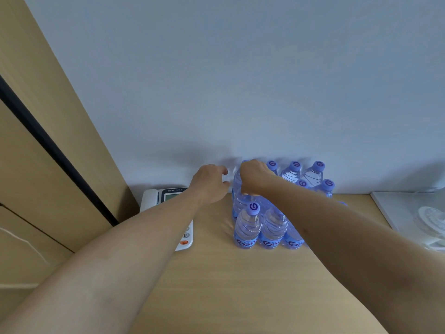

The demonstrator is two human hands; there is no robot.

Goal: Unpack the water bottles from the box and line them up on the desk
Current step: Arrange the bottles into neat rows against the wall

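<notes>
From where I stand the right hand (254, 177) covers the cap and shoulder of the rear-left bottle (238, 189), and its fingers are tucked out of sight, so how they lie on it I cannot tell. The right forearm (337, 225) hides much of the pack of bottles (267, 227), and the left forearm (168, 225) crosses the phone (166, 192), hiding most of its keys. At the right edge a white object (431, 222) is cut off and too blurred to identify.

both forearms bare to the elbow, no sleeves, watch or rings showing.
</notes>
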